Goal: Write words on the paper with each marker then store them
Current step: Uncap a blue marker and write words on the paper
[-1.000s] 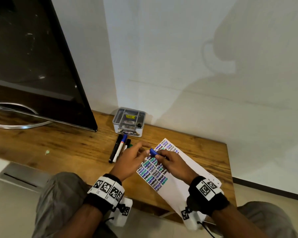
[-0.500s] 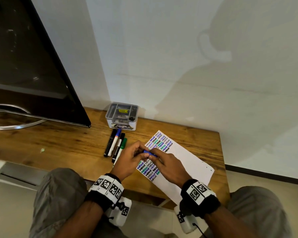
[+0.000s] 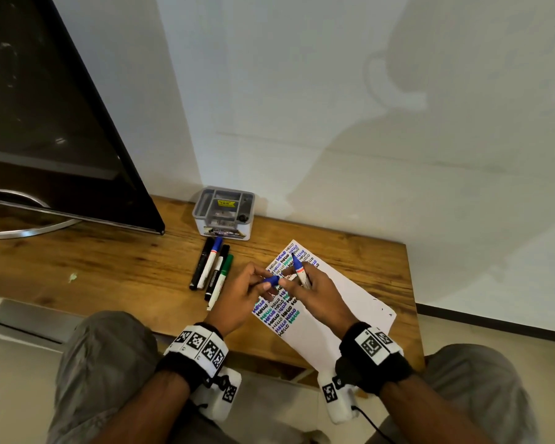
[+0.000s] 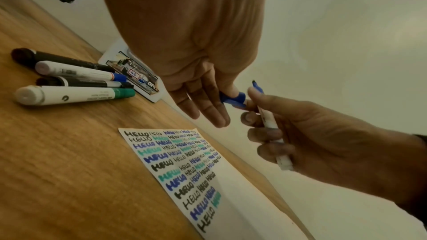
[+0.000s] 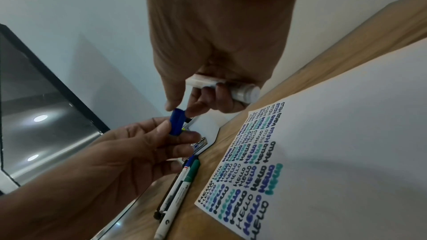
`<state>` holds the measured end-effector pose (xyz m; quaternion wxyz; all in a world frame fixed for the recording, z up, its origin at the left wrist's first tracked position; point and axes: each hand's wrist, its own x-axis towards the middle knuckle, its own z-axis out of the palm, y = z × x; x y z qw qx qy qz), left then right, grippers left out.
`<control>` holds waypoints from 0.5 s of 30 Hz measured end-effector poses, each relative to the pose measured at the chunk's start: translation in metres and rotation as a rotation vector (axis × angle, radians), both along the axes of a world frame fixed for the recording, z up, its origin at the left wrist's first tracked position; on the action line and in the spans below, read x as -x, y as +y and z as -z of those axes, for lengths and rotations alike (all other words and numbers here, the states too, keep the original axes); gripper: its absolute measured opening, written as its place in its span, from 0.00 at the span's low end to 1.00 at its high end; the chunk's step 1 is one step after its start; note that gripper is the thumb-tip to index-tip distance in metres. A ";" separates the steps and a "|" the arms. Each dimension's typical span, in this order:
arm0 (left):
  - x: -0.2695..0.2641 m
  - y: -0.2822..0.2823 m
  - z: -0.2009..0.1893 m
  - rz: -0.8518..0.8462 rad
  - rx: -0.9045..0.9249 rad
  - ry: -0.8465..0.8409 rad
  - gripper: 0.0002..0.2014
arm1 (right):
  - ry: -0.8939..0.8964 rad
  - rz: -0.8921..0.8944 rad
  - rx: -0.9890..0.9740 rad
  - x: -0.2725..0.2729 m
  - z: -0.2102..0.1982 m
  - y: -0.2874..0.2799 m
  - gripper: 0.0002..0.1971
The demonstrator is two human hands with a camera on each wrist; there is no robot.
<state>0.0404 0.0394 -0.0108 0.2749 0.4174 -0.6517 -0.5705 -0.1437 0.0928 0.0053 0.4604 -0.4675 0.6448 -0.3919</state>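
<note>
My left hand pinches a blue cap between thumb and fingers, just above the paper. The right hand grips an uncapped blue marker, white-bodied, its tip pointing away toward the wall. The right thumb and forefinger sit right at the cap, while its other fingers curl around the marker's barrel. The paper carries rows of "HELLO" in black, blue and teal. In the left wrist view the cap and marker are a finger's width apart.
Several capped markers, black, blue and green, lie side by side left of the paper on the wooden desk. A grey storage box stands against the wall behind them. A dark monitor fills the left.
Both hands were holding the capped marker together; now the cap is off in the left hand and the marker's bare tip sticks up from the right.
</note>
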 end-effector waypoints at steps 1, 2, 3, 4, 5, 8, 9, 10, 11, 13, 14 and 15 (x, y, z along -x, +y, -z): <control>0.002 0.001 0.000 0.013 0.003 -0.001 0.05 | 0.000 0.001 0.002 -0.001 0.001 -0.002 0.11; 0.002 0.001 0.000 0.019 0.009 -0.005 0.06 | 0.001 -0.002 0.004 -0.001 0.002 -0.004 0.10; 0.003 0.001 0.001 0.021 0.015 -0.011 0.07 | 0.010 -0.010 0.005 0.000 0.002 -0.005 0.09; 0.003 0.001 0.002 0.022 0.018 -0.019 0.09 | 0.022 -0.020 0.001 0.002 0.002 -0.006 0.08; 0.004 0.001 0.003 0.026 0.027 -0.034 0.10 | 0.046 -0.029 -0.007 0.005 0.001 -0.008 0.07; 0.003 -0.004 0.012 0.082 0.241 -0.234 0.13 | 0.192 0.000 -0.006 0.028 0.000 -0.017 0.07; 0.003 -0.006 0.018 0.124 0.373 -0.349 0.15 | 0.294 0.028 -0.003 0.041 -0.001 -0.022 0.08; 0.002 -0.009 0.024 0.173 0.488 -0.460 0.16 | 0.399 0.051 -0.009 0.055 0.000 -0.027 0.10; 0.002 -0.011 0.029 0.220 0.565 -0.561 0.18 | 0.486 0.066 -0.034 0.069 0.001 -0.032 0.11; 0.002 -0.012 0.041 0.289 0.623 -0.725 0.22 | 0.583 0.097 -0.102 0.095 0.001 -0.039 0.12; 0.002 -0.012 0.046 0.308 0.638 -0.778 0.25 | 0.603 0.113 -0.128 0.107 0.001 -0.041 0.12; 0.003 -0.012 0.051 0.325 0.648 -0.811 0.26 | 0.615 0.123 -0.149 0.117 0.001 -0.042 0.11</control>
